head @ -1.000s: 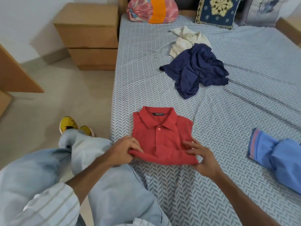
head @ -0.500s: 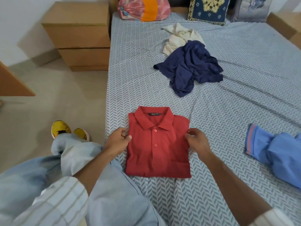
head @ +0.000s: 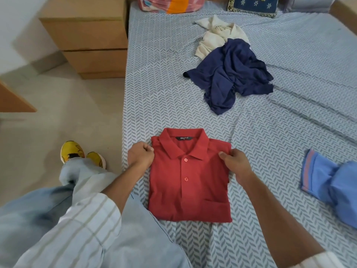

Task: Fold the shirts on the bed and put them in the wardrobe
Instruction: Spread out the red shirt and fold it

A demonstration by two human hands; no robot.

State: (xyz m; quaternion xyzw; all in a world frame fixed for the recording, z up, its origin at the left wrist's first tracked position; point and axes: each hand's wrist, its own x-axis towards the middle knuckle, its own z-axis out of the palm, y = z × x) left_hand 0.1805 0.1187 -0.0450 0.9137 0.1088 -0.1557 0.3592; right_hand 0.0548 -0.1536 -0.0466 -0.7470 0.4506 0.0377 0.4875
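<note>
Fingers of both hands close on the upper corners of the folded red polo shirt (head: pixel 188 182), which lies flat, collar away from the person, near the left edge of the bed (head: pixel 289 132). The left hand (head: pixel 140 156) is curled into a loose fist at the shirt's left shoulder, thumb and fingers pinching the fabric edge just beside the collar. The right hand (head: pixel 234 163) grips the right shoulder edge, thumb on top of the cloth and fingers tucked down along the side. Both forearms reach in from the lower corners, wrists low over the sheet, the left arm crossing a raised knee in pale blue trousers (head: pixel 87 190).

Farther up the bed a crumpled navy shirt (head: pixel 231 78) lies partly over a cream shirt (head: pixel 216 37), both well apart from the red one. A light blue shirt (head: pixel 332 182) is bunched at the right edge. A wooden bedside cabinet (head: pixel 87 39) stands beside the bed, and yellow shoes (head: pixel 73 151) rest on the floor.
</note>
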